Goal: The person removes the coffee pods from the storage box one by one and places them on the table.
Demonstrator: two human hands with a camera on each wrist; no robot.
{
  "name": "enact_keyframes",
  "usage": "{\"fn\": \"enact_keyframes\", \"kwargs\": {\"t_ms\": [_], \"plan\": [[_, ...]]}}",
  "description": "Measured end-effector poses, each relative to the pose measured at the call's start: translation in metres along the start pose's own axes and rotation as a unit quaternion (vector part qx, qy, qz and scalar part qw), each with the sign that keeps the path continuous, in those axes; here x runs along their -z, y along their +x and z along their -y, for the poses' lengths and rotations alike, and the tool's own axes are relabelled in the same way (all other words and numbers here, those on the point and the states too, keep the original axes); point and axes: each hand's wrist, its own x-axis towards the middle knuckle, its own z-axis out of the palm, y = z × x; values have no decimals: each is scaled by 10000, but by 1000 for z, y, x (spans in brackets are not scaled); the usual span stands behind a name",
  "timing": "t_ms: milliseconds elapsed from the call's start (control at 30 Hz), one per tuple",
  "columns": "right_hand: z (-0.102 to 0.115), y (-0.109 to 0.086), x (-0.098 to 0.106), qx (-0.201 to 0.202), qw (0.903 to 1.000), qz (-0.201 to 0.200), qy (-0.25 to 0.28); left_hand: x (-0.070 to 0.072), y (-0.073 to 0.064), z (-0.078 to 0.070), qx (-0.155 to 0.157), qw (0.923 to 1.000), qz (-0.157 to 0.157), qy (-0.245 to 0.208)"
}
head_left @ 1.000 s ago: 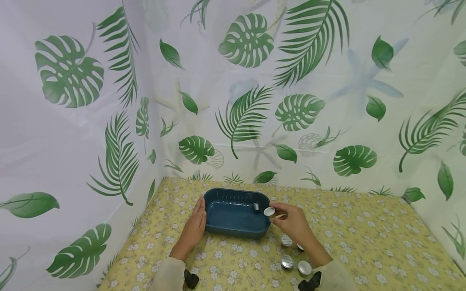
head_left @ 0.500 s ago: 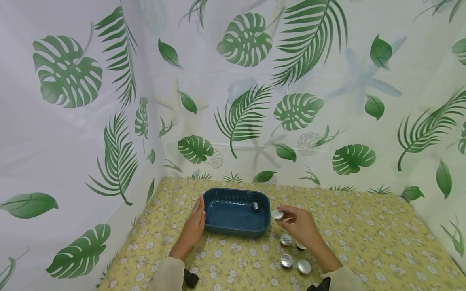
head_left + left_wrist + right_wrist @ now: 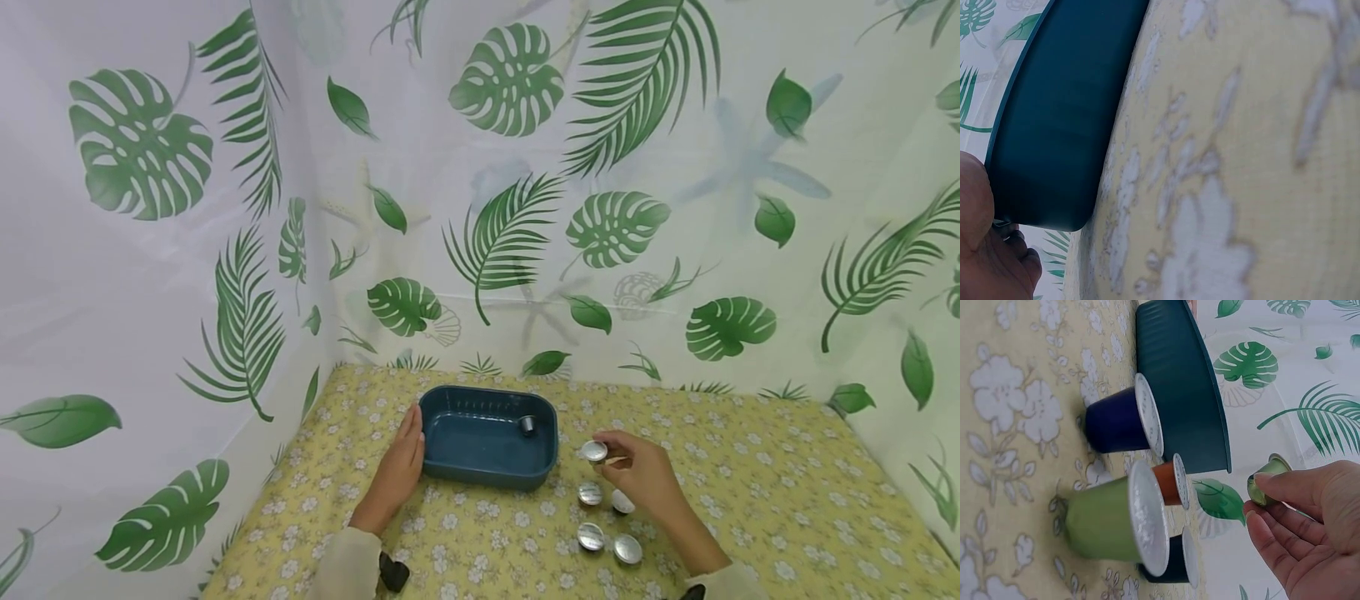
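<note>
A deep blue rectangular tray (image 3: 480, 479) stands on the table. My left hand (image 3: 400, 469) rests with straight fingers against its left end; in the left wrist view, part of that hand (image 3: 997, 265) shows beside the tray wall. To the right of the tray, my right hand (image 3: 647, 475) pinches a coffee capsule (image 3: 595, 451) between thumb and fingers, above the table. From the right wrist view this capsule (image 3: 1267, 478) is light green. Inside the tray, near its right end, lies another capsule (image 3: 528, 425), its silvery side showing.
Several capsules stand lid up in front of my right hand, among them a purple-blue one (image 3: 1119, 420), an orange one (image 3: 1171, 483), a light green one (image 3: 1107, 519) and a dark one (image 3: 1172, 561). A flowered yellow cloth (image 3: 750, 483) covers the table. Leaf-printed curtains (image 3: 480, 250) hang behind and left.
My right hand has drawn away from the tray's right end, rightward and slightly nearer, still pinching the capsule. The left hand and the tray have stayed in place.
</note>
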Motion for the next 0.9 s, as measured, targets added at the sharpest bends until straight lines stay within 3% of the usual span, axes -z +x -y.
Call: {"fn": "enact_keyframes", "kwargs": {"t_ms": [333, 900], "plan": [[-14, -9, 6, 17, 10000, -43, 80, 0, 2, 2, -21, 10000, -22, 82], [-21, -30, 27, -544, 9983, 101, 185, 0, -1, 1, 2, 9999, 42, 119]]}}
